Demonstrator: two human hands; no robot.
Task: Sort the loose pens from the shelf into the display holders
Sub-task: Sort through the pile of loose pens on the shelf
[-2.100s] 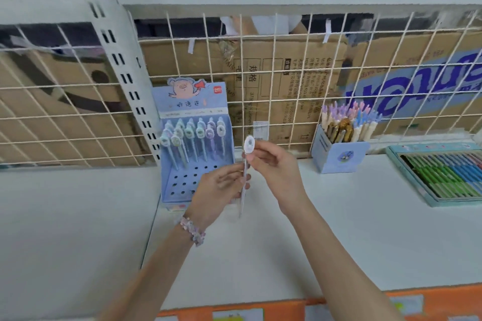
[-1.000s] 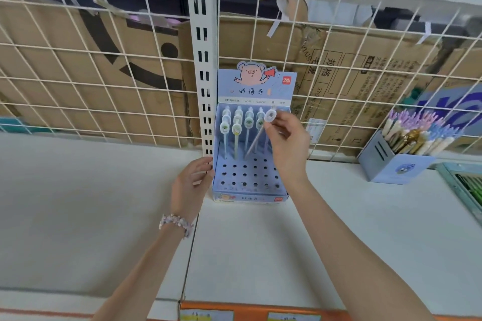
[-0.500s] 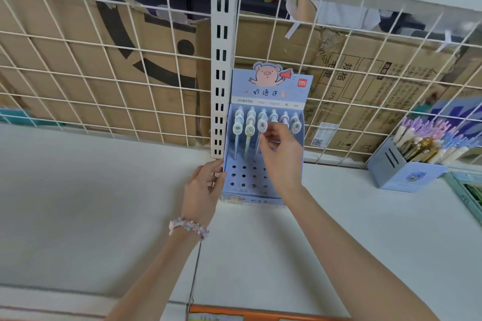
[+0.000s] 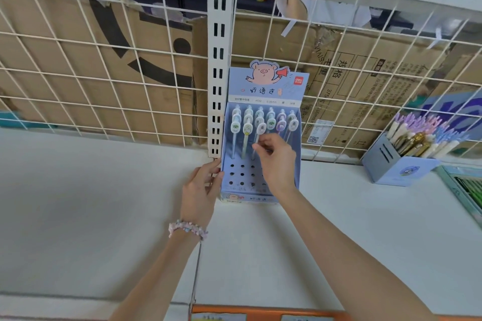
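Head view, looking down along both bare forearms: the right hand (image 4: 277,161) covers the lower right part of the pale blue cardboard display holder with a pig header card (image 4: 266,91), so the holes beneath it cannot be counted; nine open holes show just left of that grip. Its thumb and forefinger pinch the thin clear barrel of a pen with a white oval topper (image 4: 260,129), which stands in the holder just above the fingers; where its tip sits is hidden. Above and beside the grip, six columns of oval-topped pens stand in the holder's back rows, overlapping so their exact number is unclear. The left hand (image 4: 200,190), a pastel bead bracelet (image 4: 188,229) on its wrist, lies with nearly straight fingers against the holder's left wall, holding nothing. Far to the right of the grip, a blue-grey cardboard box (image 4: 399,167) holds a crowded bunch of purple, blue and gold-topped pens, too blurred to count. Both containers stand on the white shelf (image 4: 104,203) against a cream wire grid (image 4: 104,73).
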